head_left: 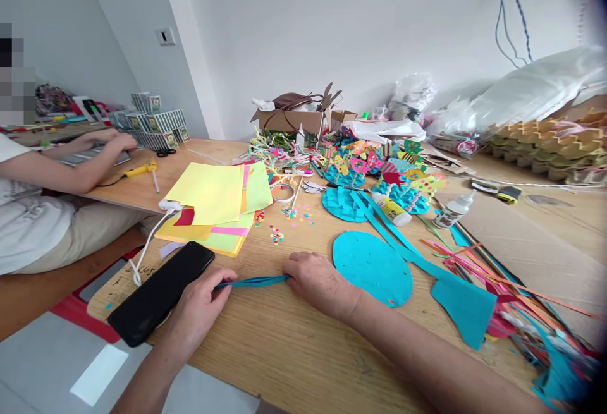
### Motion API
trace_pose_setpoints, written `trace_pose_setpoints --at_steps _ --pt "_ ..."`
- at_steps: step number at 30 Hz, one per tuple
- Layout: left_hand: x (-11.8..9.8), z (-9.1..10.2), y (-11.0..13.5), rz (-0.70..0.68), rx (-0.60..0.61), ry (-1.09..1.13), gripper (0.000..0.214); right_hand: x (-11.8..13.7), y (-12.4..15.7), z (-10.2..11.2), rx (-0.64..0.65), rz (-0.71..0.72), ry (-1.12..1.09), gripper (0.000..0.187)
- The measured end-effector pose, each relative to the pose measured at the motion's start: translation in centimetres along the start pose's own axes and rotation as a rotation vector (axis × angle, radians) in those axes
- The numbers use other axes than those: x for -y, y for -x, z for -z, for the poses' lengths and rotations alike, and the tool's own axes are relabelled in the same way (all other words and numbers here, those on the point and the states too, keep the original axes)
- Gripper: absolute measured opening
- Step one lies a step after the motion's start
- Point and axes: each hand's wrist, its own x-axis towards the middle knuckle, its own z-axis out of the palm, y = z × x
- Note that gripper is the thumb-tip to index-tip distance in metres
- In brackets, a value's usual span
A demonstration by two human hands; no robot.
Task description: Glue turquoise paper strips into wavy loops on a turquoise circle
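Observation:
A thin blue paper strip (253, 282) lies stretched just above the wooden table (294, 344), held at both ends. My left hand (202, 306) pinches its left end, next to a black phone (161, 292). My right hand (317, 281) is closed on the right end, beside a blue paper disc (372, 267). The strip looks twisted or folded along its length.
Yellow and pink paper sheets (218, 202) lie behind the phone. Glue bottles (392, 208) (454, 210), blue paper strips, colourful paper crafts (374, 170) and a cardboard box (294, 120) crowd the middle. Loose coloured strips (512, 300) pile at right. Another person's hands (107, 142) work at far left.

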Motion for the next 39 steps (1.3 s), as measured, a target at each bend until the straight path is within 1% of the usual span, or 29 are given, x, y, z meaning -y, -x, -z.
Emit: trace_pose_setpoints --at_steps 4,9,11,14,17,20,22,24,25,26,28,29,30,31,33,36,39 --pt "0.0 -0.1 0.0 -0.024 -0.017 0.006 0.019 0.0 0.0 0.0 -0.024 0.012 0.010 0.017" --pt "0.2 -0.5 0.0 -0.014 -0.031 0.025 0.014 -0.1 0.2 0.0 -0.024 -0.004 -0.010 0.014" --pt "0.2 -0.7 -0.1 -0.027 -0.034 0.021 0.013 0.0 0.2 -0.2 -0.032 0.001 -0.025 0.017" --pt "0.1 -0.8 -0.3 -0.056 -0.035 0.007 0.012 0.1 -0.2 -0.4 -0.028 0.010 -0.017 0.014" --pt "-0.5 0.0 -0.4 -0.061 -0.021 0.022 0.011 0.4 -0.1 0.3 -0.012 -0.007 -0.022 0.016" --pt "-1.5 1.7 -0.7 -0.024 -0.033 0.107 0.008 0.6 1.1 2.2 -0.006 -0.091 -0.091 0.015" --pt "-2.3 3.0 -0.8 0.061 -0.025 0.251 0.005 0.8 2.5 3.5 -0.052 -0.154 -0.207 0.013" --pt "-3.3 3.7 -0.9 0.151 -0.011 0.511 0.007 1.1 4.2 4.3 -0.051 -0.199 -0.433 0.015" --pt "-4.0 3.7 -0.9 0.181 -0.024 0.678 0.009 1.4 5.0 4.4 -0.025 -0.208 -0.561 0.016" --pt "-4.7 3.5 -0.8 0.197 -0.036 0.854 0.010 1.6 5.8 4.3 -0.009 -0.233 -0.681 0.016" --pt "-6.4 2.4 -0.6 0.219 -0.043 1.180 0.015 2.2 7.0 3.7 -0.014 -0.292 -0.904 0.013" --pt "-7.4 1.6 -0.3 0.221 -0.009 1.297 0.015 2.5 7.5 3.1 -0.018 -0.320 -1.051 0.010" --pt "-8.3 0.7 -0.1 0.202 0.045 1.374 0.016 2.8 7.8 2.5 -0.015 -0.344 -1.185 0.007" --pt "-9.3 -0.2 0.2 0.192 0.094 1.420 0.018 3.1 8.1 1.9 -0.034 -0.363 -1.295 0.008" --pt "-11.0 -2.0 0.9 0.205 0.136 1.496 0.024 3.8 8.4 0.8 -0.083 -0.365 -1.468 0.019" --pt "-12.8 -4.0 1.9 0.245 0.162 1.563 0.031 4.7 8.6 -0.8 -0.180 -0.335 -1.636 0.034" --pt "-13.9 -5.0 2.5 0.294 0.115 1.591 0.024 5.4 8.7 -2.2 -0.240 -0.277 -1.732 0.045"
